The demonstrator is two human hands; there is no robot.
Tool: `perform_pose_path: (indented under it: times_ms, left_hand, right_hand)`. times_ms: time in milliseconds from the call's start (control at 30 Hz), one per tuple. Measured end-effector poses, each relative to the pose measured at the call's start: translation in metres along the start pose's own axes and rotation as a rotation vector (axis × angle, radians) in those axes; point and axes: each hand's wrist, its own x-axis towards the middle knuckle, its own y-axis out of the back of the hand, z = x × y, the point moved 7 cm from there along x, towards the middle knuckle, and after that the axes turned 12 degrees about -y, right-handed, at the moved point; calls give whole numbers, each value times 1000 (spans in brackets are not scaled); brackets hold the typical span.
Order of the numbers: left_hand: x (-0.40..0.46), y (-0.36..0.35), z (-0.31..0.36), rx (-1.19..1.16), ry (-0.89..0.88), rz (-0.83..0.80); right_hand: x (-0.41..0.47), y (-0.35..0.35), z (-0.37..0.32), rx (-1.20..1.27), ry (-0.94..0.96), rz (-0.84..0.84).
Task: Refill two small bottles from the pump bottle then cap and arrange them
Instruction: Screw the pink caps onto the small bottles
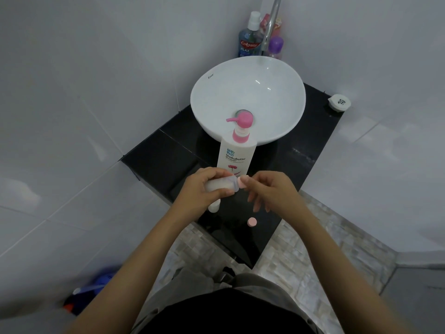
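Note:
A white pump bottle (pixel 237 154) with a pink pump head stands on the black counter (pixel 163 160) in front of the basin. My left hand (pixel 204 189) grips a small white bottle (pixel 220 185) held sideways above the counter. My right hand (pixel 267 190) pinches the pink cap (pixel 241 182) at that bottle's mouth with thumb and forefinger. A second small white bottle (pixel 213 207) stands below my left hand, mostly hidden by it. A loose pink cap (pixel 252 222) lies on the counter near the front edge.
A white round basin (pixel 277 75) fills the counter's back, with a chrome tap (pixel 271 25) behind it. A mouthwash bottle (pixel 249 37) and a purple-capped bottle (pixel 275 48) stand in the corner. A round white lid (pixel 339 102) lies at the far right. Tiled walls close both sides.

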Motion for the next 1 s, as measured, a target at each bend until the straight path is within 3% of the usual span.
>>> perform_pose_path:
  times_ms: [233,333,533,633,800,1000]
  left_hand:
    - [1,1,2,-13,-2,5]
    - [0,-2,0,-6,17,-9]
    - [1,-1,2,-18,31,12]
    - [0,-5,2,-17,37,-4]
    - [2,-3,2,-35,33,18]
    - [1,-1,-1,-30,33,27]
  right_hand:
    - [-8,5,-7,19,104,-34]
    - [-4,5,-2,-25,19,78]
    - [-6,9,-1,115,2,13]
    - [-2,8,8,72,-80,91]
    - [-9,8,-1,61,58,9]
    - [-5,7,6,29,-11,74]
